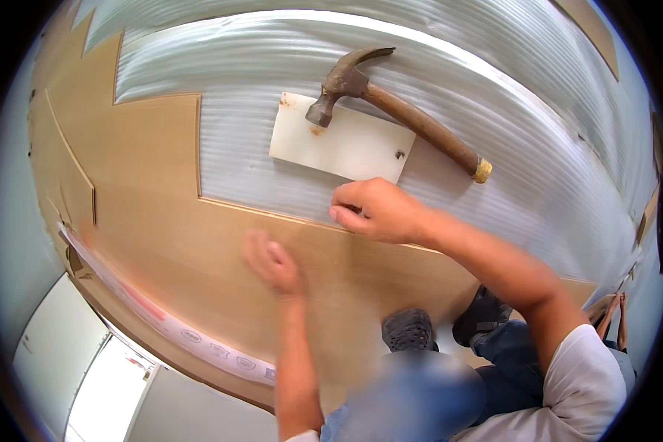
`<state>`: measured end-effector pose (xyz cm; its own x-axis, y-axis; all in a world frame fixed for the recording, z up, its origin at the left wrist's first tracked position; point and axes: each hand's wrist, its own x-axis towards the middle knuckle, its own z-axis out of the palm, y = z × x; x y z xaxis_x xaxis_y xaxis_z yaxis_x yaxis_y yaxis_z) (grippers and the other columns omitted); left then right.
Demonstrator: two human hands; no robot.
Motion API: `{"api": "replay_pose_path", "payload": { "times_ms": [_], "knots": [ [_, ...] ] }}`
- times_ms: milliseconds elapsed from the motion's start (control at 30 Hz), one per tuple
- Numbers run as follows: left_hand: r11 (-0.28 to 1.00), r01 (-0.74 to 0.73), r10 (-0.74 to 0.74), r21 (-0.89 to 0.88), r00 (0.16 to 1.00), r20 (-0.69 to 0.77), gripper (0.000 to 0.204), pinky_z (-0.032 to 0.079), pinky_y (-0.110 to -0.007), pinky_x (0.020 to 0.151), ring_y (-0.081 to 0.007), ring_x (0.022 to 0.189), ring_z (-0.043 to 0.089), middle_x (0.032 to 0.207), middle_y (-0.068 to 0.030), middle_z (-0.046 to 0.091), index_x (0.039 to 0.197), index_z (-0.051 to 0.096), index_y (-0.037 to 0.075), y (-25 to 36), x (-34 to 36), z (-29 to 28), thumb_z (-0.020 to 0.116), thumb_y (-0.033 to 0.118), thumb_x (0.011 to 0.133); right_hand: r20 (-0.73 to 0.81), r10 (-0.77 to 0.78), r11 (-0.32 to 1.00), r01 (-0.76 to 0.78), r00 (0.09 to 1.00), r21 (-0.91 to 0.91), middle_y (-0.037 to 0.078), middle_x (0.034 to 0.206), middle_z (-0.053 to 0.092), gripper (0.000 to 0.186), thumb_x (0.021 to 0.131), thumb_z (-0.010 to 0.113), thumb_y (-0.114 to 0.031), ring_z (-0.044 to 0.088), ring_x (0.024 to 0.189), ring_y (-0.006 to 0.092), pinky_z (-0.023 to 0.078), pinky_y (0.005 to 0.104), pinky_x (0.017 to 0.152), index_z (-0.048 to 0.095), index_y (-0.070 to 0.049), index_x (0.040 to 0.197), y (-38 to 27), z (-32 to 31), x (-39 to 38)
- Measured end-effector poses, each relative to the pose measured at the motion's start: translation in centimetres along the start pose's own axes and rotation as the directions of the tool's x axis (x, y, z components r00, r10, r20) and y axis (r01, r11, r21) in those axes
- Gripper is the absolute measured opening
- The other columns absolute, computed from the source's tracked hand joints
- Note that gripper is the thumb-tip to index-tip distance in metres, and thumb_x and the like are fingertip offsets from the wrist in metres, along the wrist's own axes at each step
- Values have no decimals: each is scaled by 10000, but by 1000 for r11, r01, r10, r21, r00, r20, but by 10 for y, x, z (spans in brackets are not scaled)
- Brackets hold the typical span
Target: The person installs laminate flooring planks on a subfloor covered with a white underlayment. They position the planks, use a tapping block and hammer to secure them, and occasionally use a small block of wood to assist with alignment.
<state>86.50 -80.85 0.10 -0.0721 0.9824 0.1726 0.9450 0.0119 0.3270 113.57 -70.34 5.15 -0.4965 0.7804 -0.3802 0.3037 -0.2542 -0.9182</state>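
Observation:
My right hand hovers at or over the edge of the laid wood-look floor planks, its fingers curled in; whether anything is in them is hidden. To its left, my left hand is above the planks, its fingers smeared by motion. Just beyond my right hand, a white rectangular board with rusty stains lies on the silvery ribbed underlay. A claw hammer rests with its head on that board, its wooden handle slanting right to a yellow-wrapped end.
A printed plastic strip runs along the planks' near-left side. Past it stand a white door and a bright opening. My dark shoes are on the planks. Another person's arms show at the far right.

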Motion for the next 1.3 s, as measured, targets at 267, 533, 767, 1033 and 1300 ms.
{"api": "replay_pose_path", "payload": {
  "times_ms": [267,533,767,1033,1300],
  "knots": [
    [975,-219,216,37,973,81,362,397,-481,1097,-359,1308,509,1426,-180,548,1329,622,11,-73,94,-4,510,40,986,-316,-342,871,173,885,-460,118,987,654,194,830,713,-60,636,935,330,521,439,818,670,-50,1019,3,-13,16],
    [979,-202,195,33,970,143,386,368,-530,1145,-383,1377,482,1474,-174,545,1378,618,54,-85,90,-9,504,95,1012,-590,-462,647,-203,662,-735,118,1225,591,514,782,773,-69,600,1084,335,490,444,915,638,-79,1278,30,-53,26],
    [989,-146,144,-4,966,215,425,360,-530,1169,-395,1381,447,1443,-166,529,1349,578,50,-60,100,-14,544,99,929,-589,-386,573,-315,710,-756,206,1309,575,664,776,670,-95,579,1139,394,460,499,994,526,11,1416,12,-55,25],
    [980,-191,195,-48,974,117,397,398,-506,1159,-364,1364,452,1384,-125,545,1270,603,89,-71,106,7,588,91,873,-604,-312,526,-396,734,-753,202,1319,549,733,778,660,-136,535,1206,386,426,513,1052,459,-4,1470,26,-47,22],
    [989,-140,143,-39,986,84,396,413,-512,1149,-356,1345,485,1378,-127,558,1261,606,85,-88,87,-16,607,94,865,-696,-303,683,-361,651,-635,192,1280,578,550,811,682,-128,544,1191,397,429,516,1033,553,-48,1340,-7,-34,43]
  ]
}}
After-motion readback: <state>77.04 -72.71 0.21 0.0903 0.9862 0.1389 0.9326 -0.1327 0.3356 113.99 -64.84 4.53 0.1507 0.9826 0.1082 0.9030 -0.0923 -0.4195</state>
